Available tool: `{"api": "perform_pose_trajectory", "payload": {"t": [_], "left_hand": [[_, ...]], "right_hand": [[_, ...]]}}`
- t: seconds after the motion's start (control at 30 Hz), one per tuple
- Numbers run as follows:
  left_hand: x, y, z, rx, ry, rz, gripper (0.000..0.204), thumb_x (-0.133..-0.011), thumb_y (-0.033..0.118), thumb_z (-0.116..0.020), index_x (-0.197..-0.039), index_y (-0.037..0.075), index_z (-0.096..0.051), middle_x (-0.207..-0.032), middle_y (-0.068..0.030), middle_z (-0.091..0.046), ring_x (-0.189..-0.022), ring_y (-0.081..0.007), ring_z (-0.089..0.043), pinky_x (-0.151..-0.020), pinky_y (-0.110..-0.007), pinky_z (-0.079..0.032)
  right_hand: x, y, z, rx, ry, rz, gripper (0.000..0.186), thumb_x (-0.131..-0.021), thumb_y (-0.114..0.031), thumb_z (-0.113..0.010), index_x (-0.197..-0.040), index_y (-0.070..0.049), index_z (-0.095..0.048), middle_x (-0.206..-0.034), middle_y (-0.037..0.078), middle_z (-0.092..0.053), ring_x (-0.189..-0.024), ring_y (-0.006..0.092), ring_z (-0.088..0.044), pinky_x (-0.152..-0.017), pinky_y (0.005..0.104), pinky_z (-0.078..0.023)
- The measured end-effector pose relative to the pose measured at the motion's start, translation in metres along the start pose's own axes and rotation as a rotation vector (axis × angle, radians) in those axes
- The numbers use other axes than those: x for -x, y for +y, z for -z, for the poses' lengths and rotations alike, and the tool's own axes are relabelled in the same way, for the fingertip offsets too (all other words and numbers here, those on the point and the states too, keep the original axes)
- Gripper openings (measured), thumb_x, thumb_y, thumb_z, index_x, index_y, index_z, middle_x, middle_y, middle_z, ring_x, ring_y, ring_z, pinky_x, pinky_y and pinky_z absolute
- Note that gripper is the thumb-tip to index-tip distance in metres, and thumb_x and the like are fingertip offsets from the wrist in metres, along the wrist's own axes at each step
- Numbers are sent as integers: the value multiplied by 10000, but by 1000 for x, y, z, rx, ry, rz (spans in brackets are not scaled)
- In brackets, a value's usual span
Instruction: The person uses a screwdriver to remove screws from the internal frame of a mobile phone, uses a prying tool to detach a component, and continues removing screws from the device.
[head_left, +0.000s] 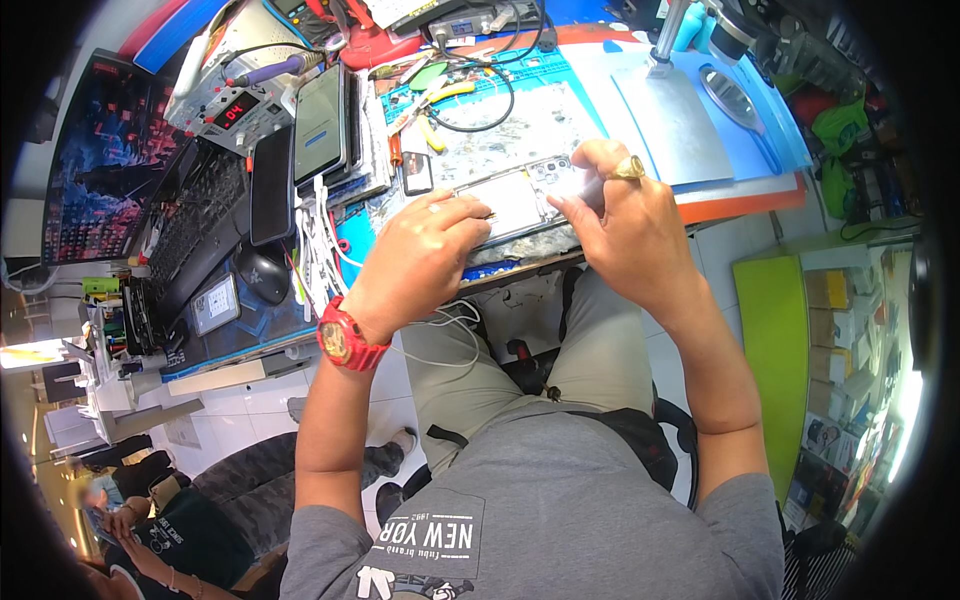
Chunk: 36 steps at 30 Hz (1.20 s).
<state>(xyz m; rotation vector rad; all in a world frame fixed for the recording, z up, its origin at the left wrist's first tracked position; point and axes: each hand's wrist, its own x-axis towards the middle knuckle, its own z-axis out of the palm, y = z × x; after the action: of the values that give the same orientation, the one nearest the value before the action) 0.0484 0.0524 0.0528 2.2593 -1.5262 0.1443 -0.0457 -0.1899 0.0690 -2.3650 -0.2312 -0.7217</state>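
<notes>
An opened phone body [508, 206] with a silver rim and a camera module at its right end lies at the front of a marbled work mat [540, 110]. My left hand [428, 245] grips its left end with curled fingers. My right hand [640, 225], with a gold ring, holds the right end between thumb and bent index finger. A small dark-edged part [418, 170] lies just above my left hand, beside an orange screwdriver [396, 145] and yellow-handled pliers [450, 90].
Phones [322, 125], a power supply [225, 100], monitor [100, 160], keyboard [195, 230], mouse [262, 273] and white cables [320, 230] crowd the left. A magnifier stand [665, 50] rises at back right. A seated person [180, 540] is at lower left; a green-edged display counter [760, 330] stands right.
</notes>
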Motion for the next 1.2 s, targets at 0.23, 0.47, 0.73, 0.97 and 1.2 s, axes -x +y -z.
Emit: {"api": "perform_pose_trajectory", "payload": {"t": [0.23,0.47,0.73,0.97,1.2], "left_hand": [[5,-1,6,154,-55,87,228,-916,18,-716,-1144,33,-711,-1227,-101,-732,-1144,-337,-692,-1064,-456,-533],[4,-1,7,47,-70,24,168,-900,16,-717,-1068,19,-728,-1204,-92,-731,-1156,-343,-689,-1093,-467,-527],[1,-1,2,-84,-18,-55,144,-857,14,-705,-995,25,-747,-1165,-84,-742,-1136,-339,-705,-1082,-458,-542],[-3,-2,2,42,-10,6,95,-854,5,-727,-940,29,-756,-1102,-78,-747,-1046,-314,-715,-961,-447,-563],[-9,-13,9,251,-80,98,65,-859,-6,-742,-912,32,-751,-1084,-73,-748,-1047,-307,-709,-926,-439,-562]], "right_hand": [[1,5,-3,-81,-62,49,341,-907,-14,-767,-1197,6,-589,-1035,180,-710,-830,355,-731,-699,435,-576],[0,1,1,-38,-88,24,353,-915,19,-757,-1210,9,-565,-1030,185,-699,-846,324,-753,-709,408,-588],[0,2,-3,-92,-47,10,356,-903,-3,-727,-1230,-20,-587,-1016,206,-731,-850,433,-728,-726,494,-581],[0,1,-3,-88,-40,5,357,-900,1,-731,-1225,-28,-583,-938,192,-727,-828,414,-732,-715,485,-575],[-2,0,1,-78,-89,-18,345,-915,6,-762,-1205,2,-575,-1003,178,-701,-825,308,-756,-672,394,-589]]}}
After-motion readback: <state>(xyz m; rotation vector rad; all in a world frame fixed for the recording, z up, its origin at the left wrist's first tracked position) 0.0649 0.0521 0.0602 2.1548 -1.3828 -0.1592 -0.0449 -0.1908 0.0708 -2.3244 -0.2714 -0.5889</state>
